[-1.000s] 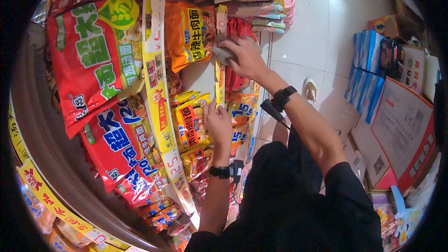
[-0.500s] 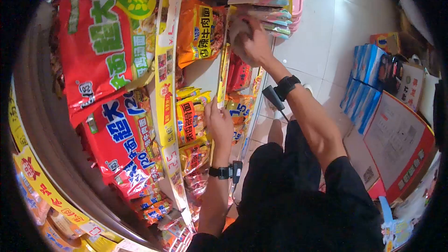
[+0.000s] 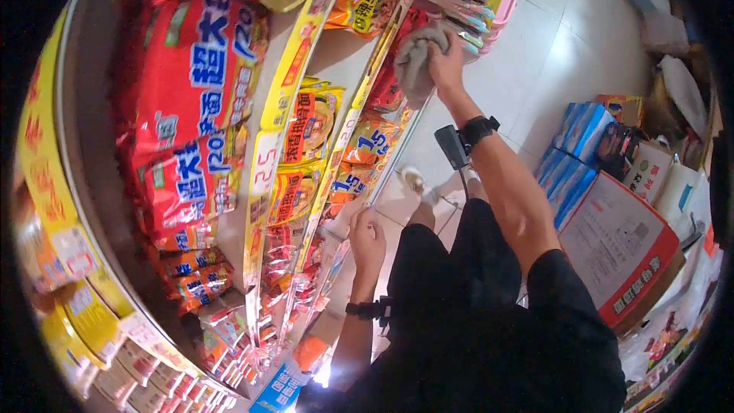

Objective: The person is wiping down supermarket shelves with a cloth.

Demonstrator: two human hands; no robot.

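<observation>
My right hand grips a crumpled grey cloth at the front of a shelf, beside red noodle packets. Part of the shelf edge is hidden behind the cloth. My left hand hangs lower with loosely curved fingers and nothing visible in it, just off the shelf fronts. Nearest to it are orange packets marked 1.5. Yellow-orange noodle packs fill the tier behind the yellow price strip.
Large red noodle bags lie on the shelf at left. Hanging packets and a pink basket stand beyond my right hand. At right, blue packages and a red-and-white carton rest on the tiled floor.
The view has shifted along the shelves. My right hand has brought the cloth toward the lower tier's front, by the red packets. My left hand has come away from the shelf strip.
</observation>
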